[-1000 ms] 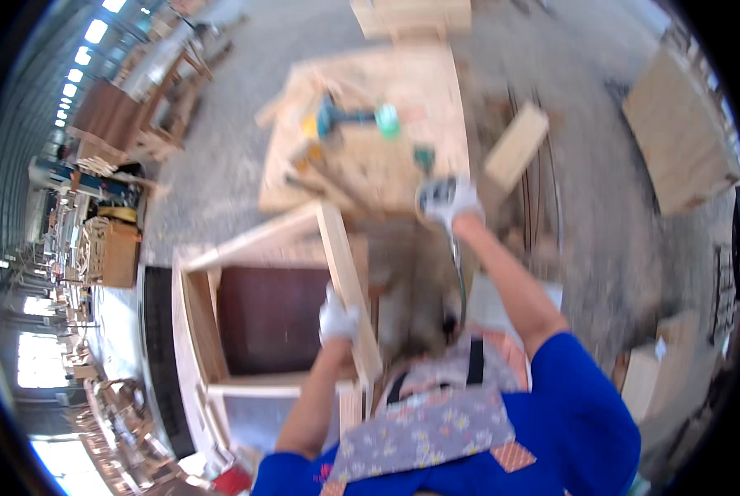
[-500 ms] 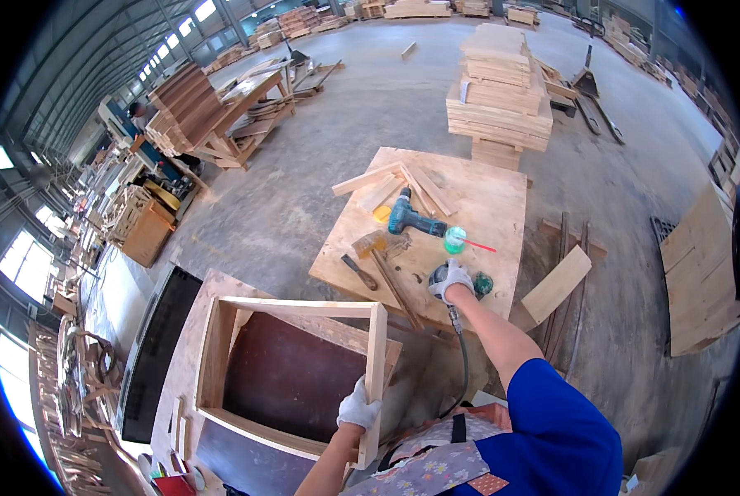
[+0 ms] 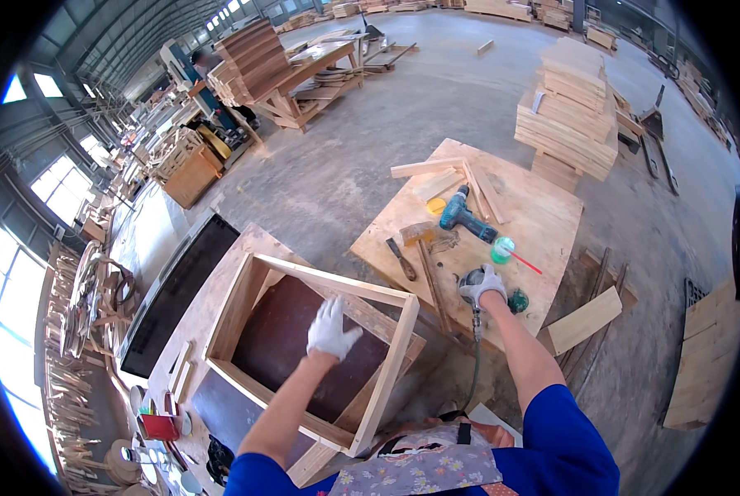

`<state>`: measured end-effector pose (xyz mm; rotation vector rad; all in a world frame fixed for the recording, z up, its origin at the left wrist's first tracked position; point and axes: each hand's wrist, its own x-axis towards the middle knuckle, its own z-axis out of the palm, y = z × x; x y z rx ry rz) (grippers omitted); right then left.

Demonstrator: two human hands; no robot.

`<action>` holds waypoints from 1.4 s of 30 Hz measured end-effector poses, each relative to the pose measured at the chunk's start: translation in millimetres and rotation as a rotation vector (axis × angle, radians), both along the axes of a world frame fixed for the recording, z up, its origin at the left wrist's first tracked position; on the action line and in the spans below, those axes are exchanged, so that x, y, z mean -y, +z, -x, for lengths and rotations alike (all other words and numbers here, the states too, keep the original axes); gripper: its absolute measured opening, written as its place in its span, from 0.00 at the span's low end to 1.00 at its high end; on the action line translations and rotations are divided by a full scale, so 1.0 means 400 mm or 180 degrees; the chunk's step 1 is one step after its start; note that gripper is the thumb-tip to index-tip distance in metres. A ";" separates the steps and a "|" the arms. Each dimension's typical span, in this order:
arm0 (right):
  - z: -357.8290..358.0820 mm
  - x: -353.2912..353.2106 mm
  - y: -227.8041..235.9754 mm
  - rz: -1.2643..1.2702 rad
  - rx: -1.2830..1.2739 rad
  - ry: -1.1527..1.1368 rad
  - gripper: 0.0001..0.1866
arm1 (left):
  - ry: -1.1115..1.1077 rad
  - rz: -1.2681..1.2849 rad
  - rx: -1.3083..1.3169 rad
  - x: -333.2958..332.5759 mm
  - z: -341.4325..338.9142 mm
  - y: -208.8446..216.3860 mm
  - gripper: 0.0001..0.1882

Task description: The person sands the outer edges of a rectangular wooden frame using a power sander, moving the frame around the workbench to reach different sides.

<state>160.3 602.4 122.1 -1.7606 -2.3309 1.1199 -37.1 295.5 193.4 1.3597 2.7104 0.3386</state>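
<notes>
Head view, left hand (image 3: 331,332) splayed over frame (image 3: 392,364), right hand (image 3: 490,283) clasping tool (image 3: 472,279)

White daylight glare from windows (image 3: 13,339) at left, bowed edges, black corners.

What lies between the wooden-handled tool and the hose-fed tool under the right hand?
In the head view, a narrow brown strip lies between the wooden-handled tool and the hose-fed tool under the right hand.
</notes>
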 end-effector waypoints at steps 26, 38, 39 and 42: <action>-0.101 0.113 -0.067 -0.1104 -0.0567 -0.0440 0.57 | -0.1123 0.1920 -0.0766 -0.273 0.292 -0.027 0.12; -0.458 0.492 -0.252 0.1575 -0.1803 -0.0176 0.26 | 0.0616 0.0936 -0.2151 0.147 0.375 0.673 0.14; -0.415 0.531 -0.186 0.1864 -0.1670 -0.0060 0.28 | 0.1056 0.0944 -0.2138 0.205 0.362 0.718 0.15; -0.333 0.570 -0.175 0.1760 -0.1477 0.0742 0.34 | 0.1934 0.0656 -0.2231 0.319 0.355 0.805 0.17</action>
